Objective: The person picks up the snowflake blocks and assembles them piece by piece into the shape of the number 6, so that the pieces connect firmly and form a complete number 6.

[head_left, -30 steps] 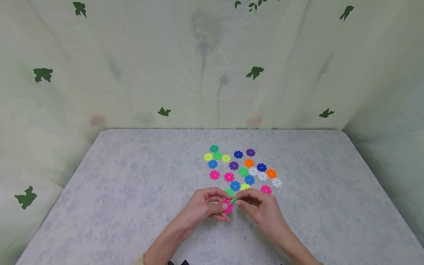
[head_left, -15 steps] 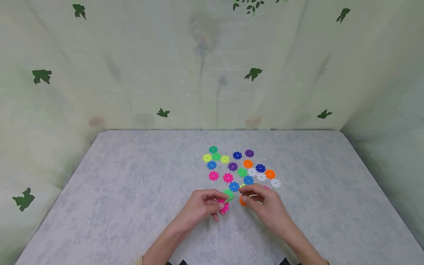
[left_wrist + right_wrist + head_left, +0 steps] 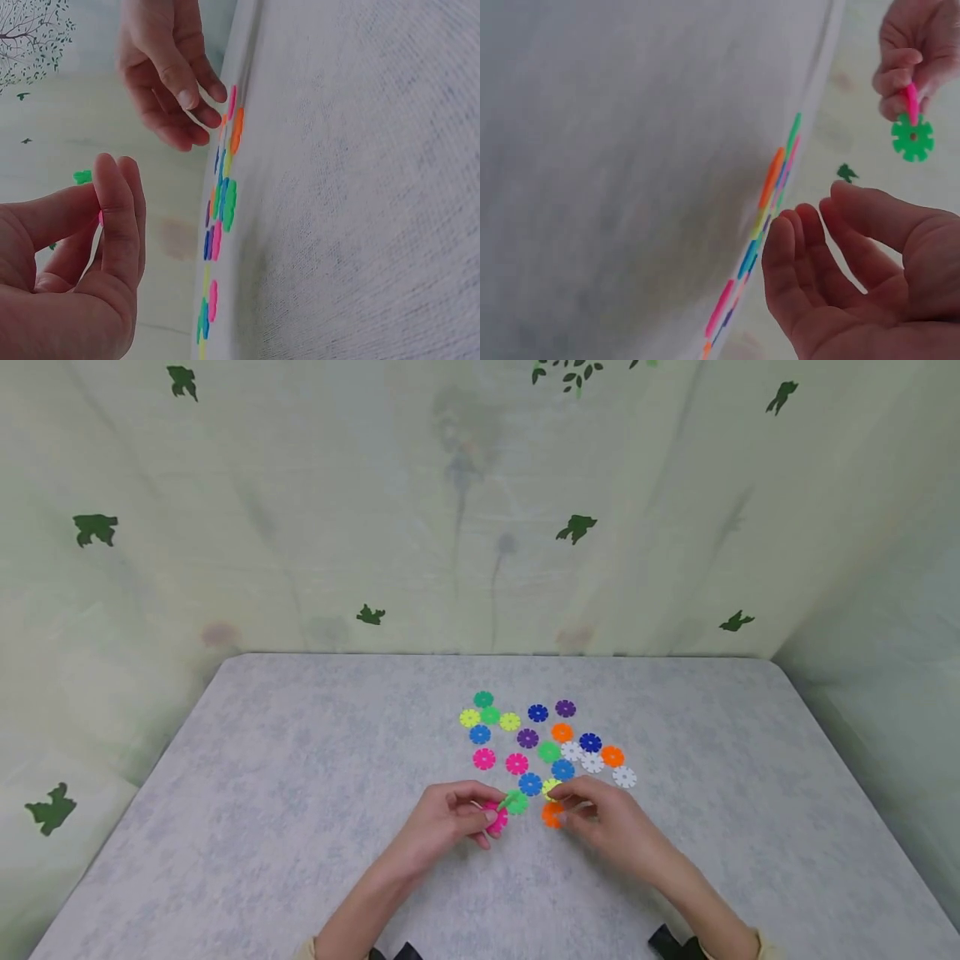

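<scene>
My left hand (image 3: pixel 438 827) pinches a pink snowflake building disc (image 3: pixel 498 818) between thumb and fingers, above the table. A green disc (image 3: pixel 913 138), notched around its rim, is slotted crosswise into the pink one, as the right wrist view shows. My right hand (image 3: pixel 615 814) hovers over the near side of the scattered discs with its fingers loosely bent. Nothing sits between its thumb and fingertips in the right wrist view. Closest to it lie an orange disc (image 3: pixel 552 815) and a yellow disc (image 3: pixel 550 788), the yellow one partly covered by its fingers.
Several more discs in blue, purple, white, orange and pink lie flat beyond the hands, among them a white disc (image 3: pixel 624 777) and a pink disc (image 3: pixel 484 759). The grey table (image 3: pixel 300 760) ends at a pale curtain (image 3: pixel 300 527) with green bird shapes.
My right hand has let go of the green disc and moved right, toward the orange disc. My left hand has drawn slightly left and up with the joined pink and green discs.
</scene>
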Action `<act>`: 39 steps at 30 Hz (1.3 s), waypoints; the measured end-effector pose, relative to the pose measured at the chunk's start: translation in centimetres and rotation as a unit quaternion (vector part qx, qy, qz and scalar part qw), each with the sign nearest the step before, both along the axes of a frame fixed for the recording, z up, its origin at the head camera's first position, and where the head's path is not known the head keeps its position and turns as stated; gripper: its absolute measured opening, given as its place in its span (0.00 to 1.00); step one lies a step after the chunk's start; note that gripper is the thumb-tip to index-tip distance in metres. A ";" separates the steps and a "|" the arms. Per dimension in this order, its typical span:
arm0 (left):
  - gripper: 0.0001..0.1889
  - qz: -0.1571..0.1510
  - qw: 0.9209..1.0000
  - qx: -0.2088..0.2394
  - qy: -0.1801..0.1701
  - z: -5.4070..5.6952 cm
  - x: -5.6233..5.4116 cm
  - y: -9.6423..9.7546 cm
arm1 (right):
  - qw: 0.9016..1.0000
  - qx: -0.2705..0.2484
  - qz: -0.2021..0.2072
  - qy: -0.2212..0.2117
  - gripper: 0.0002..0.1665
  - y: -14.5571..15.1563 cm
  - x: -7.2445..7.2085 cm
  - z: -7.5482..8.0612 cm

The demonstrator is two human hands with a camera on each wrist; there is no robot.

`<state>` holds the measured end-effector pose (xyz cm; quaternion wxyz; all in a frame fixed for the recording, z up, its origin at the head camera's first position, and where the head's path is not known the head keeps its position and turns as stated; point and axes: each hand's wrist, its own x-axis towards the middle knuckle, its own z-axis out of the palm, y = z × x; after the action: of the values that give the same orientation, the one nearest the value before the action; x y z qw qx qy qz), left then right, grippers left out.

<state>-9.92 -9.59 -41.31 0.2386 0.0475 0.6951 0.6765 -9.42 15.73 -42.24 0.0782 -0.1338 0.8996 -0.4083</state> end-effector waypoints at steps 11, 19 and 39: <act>0.14 -0.012 1.000 0.002 -0.001 -0.1 -0.1 0.0 | 0.992 0.063 0.109 -0.011 0.17 1.1 -2.0 -0.6; 0.13 -0.011 1.000 0.004 0.000 -0.2 0.0 0.1 | 0.991 0.065 0.116 -0.013 0.16 1.0 -2.4 -0.7; 0.13 -0.008 1.000 -0.002 -0.005 -0.4 -0.2 0.0 | 0.998 0.053 0.034 -0.024 0.16 0.4 -1.1 0.1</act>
<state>-10.07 -9.54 -41.71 0.2476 0.0490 0.6945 0.6738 -10.50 16.17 -42.14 0.1208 -0.1503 0.9129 -0.3598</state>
